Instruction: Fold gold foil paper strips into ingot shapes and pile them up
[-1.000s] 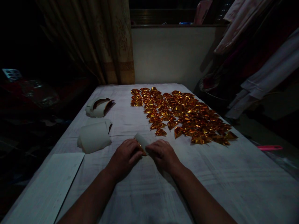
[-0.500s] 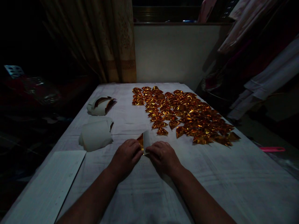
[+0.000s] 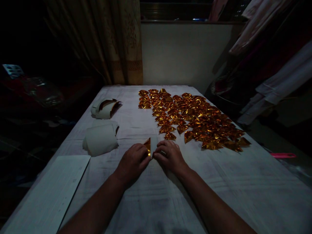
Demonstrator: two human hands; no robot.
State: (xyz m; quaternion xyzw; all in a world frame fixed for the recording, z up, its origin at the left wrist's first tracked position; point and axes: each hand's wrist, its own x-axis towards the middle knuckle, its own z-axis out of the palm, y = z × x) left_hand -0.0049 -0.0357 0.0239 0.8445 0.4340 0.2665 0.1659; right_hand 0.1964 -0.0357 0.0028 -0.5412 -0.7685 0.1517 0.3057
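Observation:
Between my hands is a small sheet of gold foil paper [image 3: 153, 144], partly folded, with a gold face on the left and a pale backing strip on the right. My left hand [image 3: 134, 161] has its fingers closed on the sheet's left side. At the right side, my right hand [image 3: 170, 155] pinches the pale strip near its lower edge. Both hands rest low over the cloth-covered table [image 3: 151, 195]. Just beyond them spreads a large group of folded gold foil pieces [image 3: 195, 117].
Two curled stacks of pale-backed paper, a nearer stack [image 3: 101, 138] and a farther one [image 3: 106, 109], lie at the left. A white board [image 3: 53, 185] lies at the front left. Clothes [image 3: 280, 81] hang at the right, a curtain [image 3: 117, 42] behind.
My right fingers have shifted slightly on the pale strip, and the sheet sits a little more upright and flatter. The view has moved slightly; the folded pieces stay put.

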